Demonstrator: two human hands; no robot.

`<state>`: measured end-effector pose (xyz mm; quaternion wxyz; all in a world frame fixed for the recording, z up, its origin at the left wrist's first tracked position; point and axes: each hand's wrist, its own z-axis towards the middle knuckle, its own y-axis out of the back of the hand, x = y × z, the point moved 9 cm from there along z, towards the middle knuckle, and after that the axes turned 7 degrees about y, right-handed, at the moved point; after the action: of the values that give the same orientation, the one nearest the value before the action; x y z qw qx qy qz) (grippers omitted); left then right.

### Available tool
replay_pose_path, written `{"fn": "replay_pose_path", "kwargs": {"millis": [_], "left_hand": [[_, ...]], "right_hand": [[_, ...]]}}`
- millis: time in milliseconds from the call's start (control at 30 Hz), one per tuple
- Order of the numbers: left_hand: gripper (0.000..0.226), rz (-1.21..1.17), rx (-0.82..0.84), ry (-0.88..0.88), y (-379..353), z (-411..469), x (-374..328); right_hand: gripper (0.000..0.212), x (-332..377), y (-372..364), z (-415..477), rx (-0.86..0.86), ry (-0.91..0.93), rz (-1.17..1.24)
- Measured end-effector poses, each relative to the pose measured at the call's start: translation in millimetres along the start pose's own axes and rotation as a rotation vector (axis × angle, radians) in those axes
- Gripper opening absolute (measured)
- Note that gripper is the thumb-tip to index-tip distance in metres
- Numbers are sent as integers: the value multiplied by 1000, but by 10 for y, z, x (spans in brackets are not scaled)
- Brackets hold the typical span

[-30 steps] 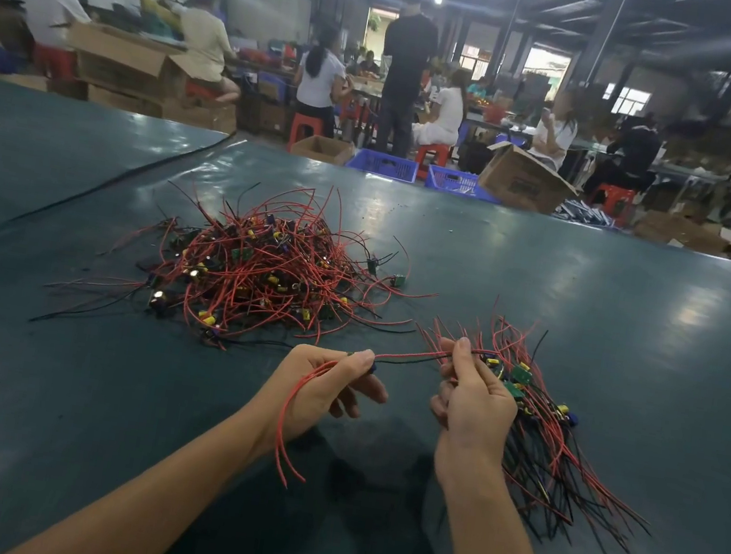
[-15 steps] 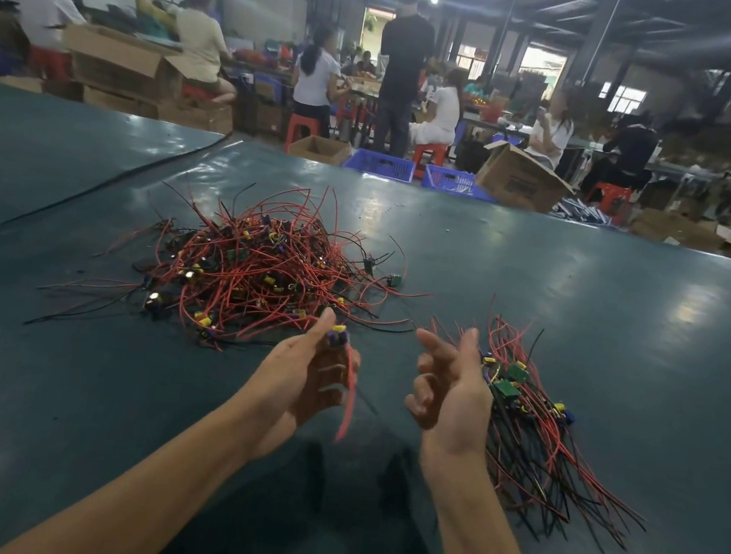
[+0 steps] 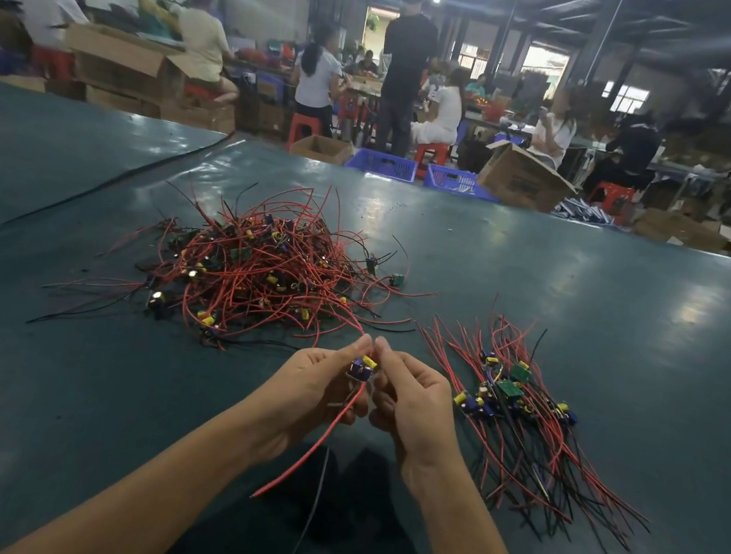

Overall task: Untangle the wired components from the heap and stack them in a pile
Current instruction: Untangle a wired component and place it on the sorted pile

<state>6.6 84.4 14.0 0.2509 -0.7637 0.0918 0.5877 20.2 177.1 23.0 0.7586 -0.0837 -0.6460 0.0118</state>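
A tangled heap [image 3: 255,274] of red and black wires with small yellow, blue and green parts lies on the green table [image 3: 631,326], left of centre. A sorted pile [image 3: 519,409] of the same wired components lies to the right, wires fanned toward me. Between them, above the table, my left hand [image 3: 313,392] holds one wired component [image 3: 362,367], blue and yellow, at its fingertips. Its red wire and black wire hang down toward me. My right hand [image 3: 410,407] pinches the top of the same component, fingertips touching those of the left.
A seam [image 3: 132,175] splits the table surface at the left. Beyond the far edge stand cardboard boxes [image 3: 523,179], blue crates [image 3: 382,165], red stools and several seated and standing people.
My hands came together from apart. The left hand raised the component it carried and the right hand, which was open and empty, now pinches it too. The wires now hang straight down.
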Motion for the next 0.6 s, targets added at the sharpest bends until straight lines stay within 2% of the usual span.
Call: {"fn": "replay_pose_path", "kwargs": {"millis": [100, 300, 400, 500, 600], "left_hand": [[42, -7, -10, 23, 19, 13, 26], [25, -205, 19, 124, 34, 86, 184], [20, -213, 91, 63, -41, 62, 171], [26, -163, 122, -31, -84, 0, 116], [22, -101, 110, -131, -131, -55, 35]], "right_hand": [[27, -19, -51, -12, 32, -41, 36], [17, -67, 71, 16, -105, -70, 179], [20, -69, 129, 17, -169, -58, 204], [27, -52, 147, 17, -182, -34, 210], [21, 2, 136, 13, -154, 12, 252]]}}
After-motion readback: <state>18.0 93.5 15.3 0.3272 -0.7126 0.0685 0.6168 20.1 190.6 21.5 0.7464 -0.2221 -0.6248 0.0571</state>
